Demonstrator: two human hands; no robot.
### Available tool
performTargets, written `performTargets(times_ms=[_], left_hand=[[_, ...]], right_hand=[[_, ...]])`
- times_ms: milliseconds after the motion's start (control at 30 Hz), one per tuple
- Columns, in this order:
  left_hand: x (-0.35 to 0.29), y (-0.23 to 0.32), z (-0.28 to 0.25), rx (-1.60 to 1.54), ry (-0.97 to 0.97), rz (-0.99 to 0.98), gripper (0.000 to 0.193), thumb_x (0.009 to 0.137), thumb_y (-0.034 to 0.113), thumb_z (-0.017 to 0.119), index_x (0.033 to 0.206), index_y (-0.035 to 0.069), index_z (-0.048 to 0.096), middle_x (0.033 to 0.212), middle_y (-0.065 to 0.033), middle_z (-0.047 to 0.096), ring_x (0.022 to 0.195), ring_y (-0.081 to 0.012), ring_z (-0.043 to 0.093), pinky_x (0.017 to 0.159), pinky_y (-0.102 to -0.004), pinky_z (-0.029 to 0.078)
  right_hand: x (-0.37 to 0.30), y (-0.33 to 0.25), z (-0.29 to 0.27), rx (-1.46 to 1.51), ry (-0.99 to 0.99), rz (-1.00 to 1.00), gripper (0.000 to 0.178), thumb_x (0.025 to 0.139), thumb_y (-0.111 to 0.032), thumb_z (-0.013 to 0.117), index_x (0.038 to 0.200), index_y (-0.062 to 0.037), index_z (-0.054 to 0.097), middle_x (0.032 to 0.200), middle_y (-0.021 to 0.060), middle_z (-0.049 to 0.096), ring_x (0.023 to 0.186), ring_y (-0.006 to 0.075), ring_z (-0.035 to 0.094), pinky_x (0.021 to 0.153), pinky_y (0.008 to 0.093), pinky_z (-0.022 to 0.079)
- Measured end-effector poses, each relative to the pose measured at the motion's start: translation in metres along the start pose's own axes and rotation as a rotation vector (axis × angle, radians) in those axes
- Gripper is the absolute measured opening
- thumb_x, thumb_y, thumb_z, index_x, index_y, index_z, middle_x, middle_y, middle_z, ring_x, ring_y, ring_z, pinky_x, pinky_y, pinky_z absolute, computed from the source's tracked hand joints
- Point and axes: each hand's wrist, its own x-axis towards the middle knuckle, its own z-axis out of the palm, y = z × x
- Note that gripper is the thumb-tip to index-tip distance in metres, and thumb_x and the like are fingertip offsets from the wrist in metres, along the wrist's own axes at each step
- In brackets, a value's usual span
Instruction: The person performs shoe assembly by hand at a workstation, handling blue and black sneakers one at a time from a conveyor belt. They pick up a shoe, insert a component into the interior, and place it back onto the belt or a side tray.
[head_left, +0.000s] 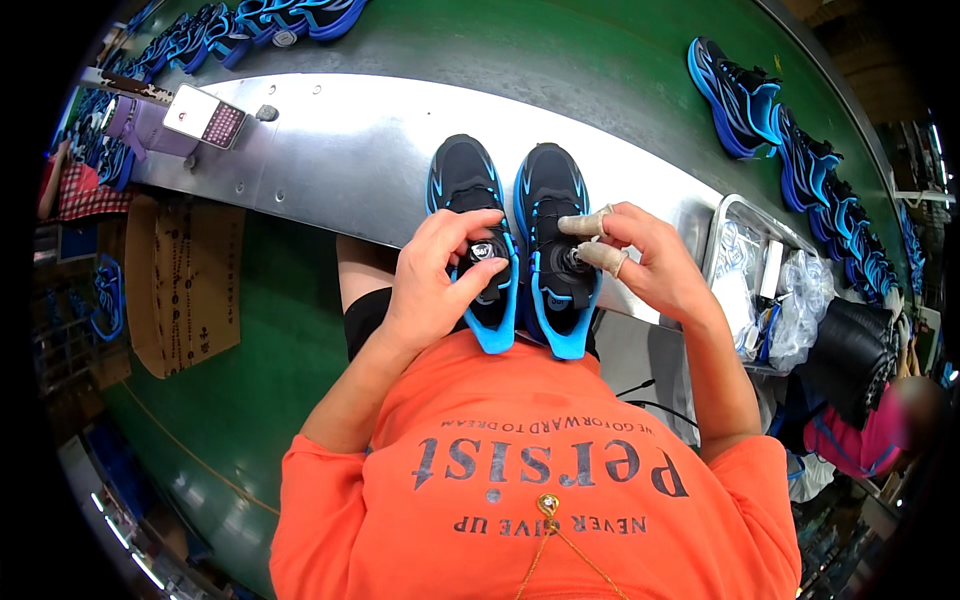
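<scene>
Two black sports shoes with bright blue soles and heels stand side by side at the bench edge, toes pointing away from me: a left shoe (463, 172) and a right shoe (550, 180). On each tongue sits a round lacing dial. My left hand (430, 275) curls over the left shoe, thumb and forefinger on either side of its silver-centred dial (482, 251). Over the right shoe, my right hand (645, 255) has thumb and forefinger, both wrapped in beige finger covers, at the darker dial (574, 261). That dial is partly hidden by the fingers.
A metal bench (340, 140) curves before me, with a green conveyor (560, 60) beyond it. More blue-black shoes (735, 95) line the belt's right and far left. A metal tray (725, 225) holds plastic bags. At left are a phone-like white device (205, 115) and a cardboard box (185, 285).
</scene>
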Motion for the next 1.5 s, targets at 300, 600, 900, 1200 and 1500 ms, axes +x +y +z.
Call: performTargets(times_ms=[300,600,900,1200,1500], left_hand=[[-0.020,0.016,-0.011,-0.083,0.038,-0.073,0.018,0.089,0.007,0.068,0.107,0.002,0.067,0.102,-0.0060,0.067,0.083,-0.0156,0.059,0.072,-0.0270,0.049],[-0.056,0.010,0.014,-1.220,-0.056,-0.738,0.032,0.104,0.018,0.053,0.129,-0.001,0.054,0.125,-0.0124,0.064,0.099,-0.0209,0.066,0.072,-0.0267,0.054],[-0.058,0.011,0.026,-1.329,0.010,-0.700,0.027,0.105,0.017,0.051,0.127,0.002,0.053,0.118,-0.0061,0.061,0.113,-0.0243,0.063,0.077,-0.0293,0.054],[-0.059,0.005,0.028,-1.318,-0.014,-0.660,0.030,0.106,0.017,0.048,0.130,0.000,0.051,0.127,-0.0091,0.059,0.117,-0.0253,0.061,0.079,-0.0304,0.054],[-0.061,0.035,0.013,-0.803,-0.167,-0.748,0.034,0.101,0.014,0.054,0.131,-0.003,0.054,0.132,-0.0114,0.054,0.106,-0.0171,0.058,0.091,-0.0317,0.048]], right_hand=[[0.019,-0.011,0.009,0.056,0.017,-0.119,0.030,0.088,-0.013,0.071,0.118,-0.0132,0.072,0.088,0.0084,0.060,0.080,0.0202,0.059,0.074,0.0318,0.048],[0.059,-0.016,0.043,-0.121,-0.262,-0.426,0.047,0.081,-0.009,0.074,0.127,-0.0207,0.069,0.095,0.0098,0.051,0.090,0.0278,0.056,0.081,0.0357,0.049],[0.055,-0.018,0.054,-0.143,-0.110,-0.450,0.036,0.077,-0.015,0.079,0.112,-0.0112,0.072,0.093,0.0113,0.055,0.083,0.0282,0.059,0.073,0.0362,0.051],[0.032,-0.031,0.082,-0.228,0.165,-0.273,0.027,0.078,-0.020,0.079,0.102,-0.0107,0.073,0.084,0.0092,0.058,0.077,0.0277,0.062,0.068,0.0360,0.052],[0.016,0.016,-0.025,0.001,0.174,0.022,0.028,0.092,-0.012,0.068,0.120,-0.0115,0.073,0.094,0.0034,0.067,0.081,0.0115,0.056,0.077,0.0282,0.048]])
